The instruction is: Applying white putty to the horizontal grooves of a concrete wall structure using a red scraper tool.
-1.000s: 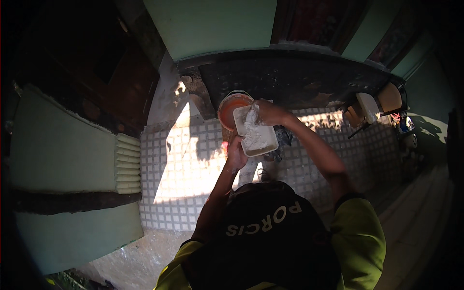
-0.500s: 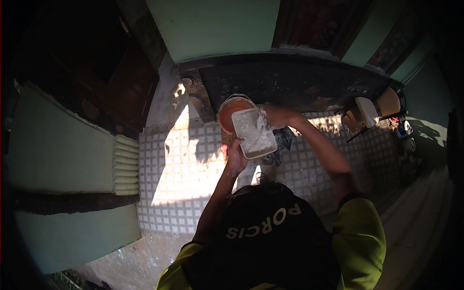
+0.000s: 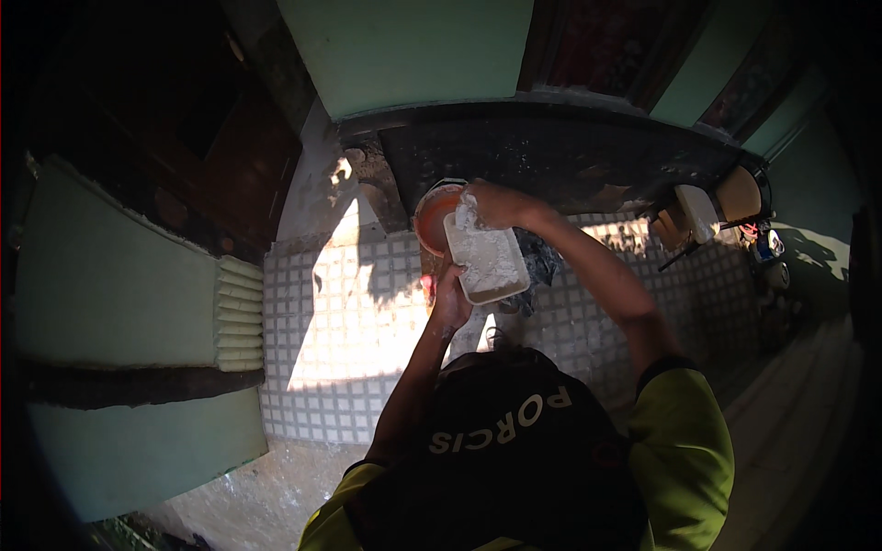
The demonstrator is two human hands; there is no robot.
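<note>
The left hand (image 3: 448,300) has its fingers grasping a pale tray (image 3: 499,297) at the tray's 8 o'clock side; white powder (image 3: 494,272) lies inside. The right hand (image 3: 497,205) is at 12 o'clock, fingers bent and whitened; whether they grip anything, I cannot tell. An orange bucket (image 3: 434,219) stands toward 10 o'clock.

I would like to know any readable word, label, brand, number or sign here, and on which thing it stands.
Black shirt front: one row of pale capital letters, upside down; legible, but I do not copy the wording.
Small items at far right: any markings are too small to read.
Cream tray and orange bucket: no lettering visible.
</note>
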